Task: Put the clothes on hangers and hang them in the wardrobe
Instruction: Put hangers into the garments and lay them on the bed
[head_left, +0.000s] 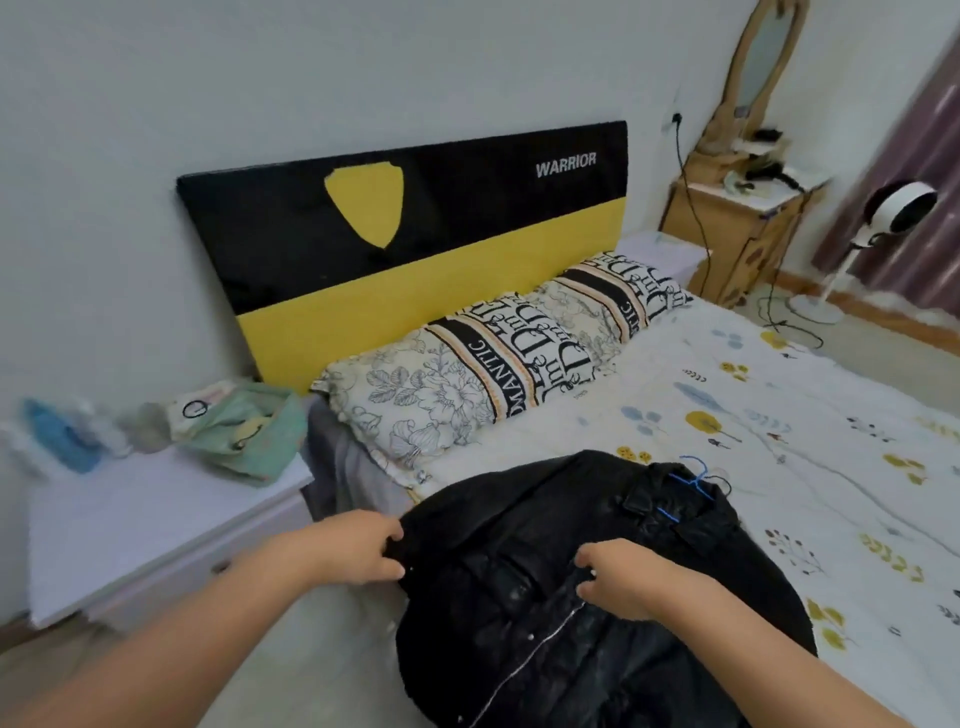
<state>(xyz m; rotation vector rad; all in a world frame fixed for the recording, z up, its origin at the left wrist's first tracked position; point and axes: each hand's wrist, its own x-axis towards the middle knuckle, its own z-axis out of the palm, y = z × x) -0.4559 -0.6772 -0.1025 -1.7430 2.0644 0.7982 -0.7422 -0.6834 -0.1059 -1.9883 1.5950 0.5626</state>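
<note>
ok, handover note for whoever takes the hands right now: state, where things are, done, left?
Left hand: grips the black jacket at its left edge.
Right hand: pinches the jacket front by the zip.
Jacket lies on the bed, blue hanger at its collar.
Done: hanger appears to be in the jacket.
Left: lift it and hang it in the wardrobe, which is not in view.

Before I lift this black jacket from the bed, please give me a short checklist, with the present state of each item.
1. Blue hanger sits at the collar of the black jacket: ok.
2. Hanger arms inside both shoulders: cannot tell, hidden.
3. Left hand grips the jacket edge: ok.
4. Right hand pinches the front by the zipper: ok.
5. Front closed: cannot tell.
6. Wardrobe in view: not ok.
</note>
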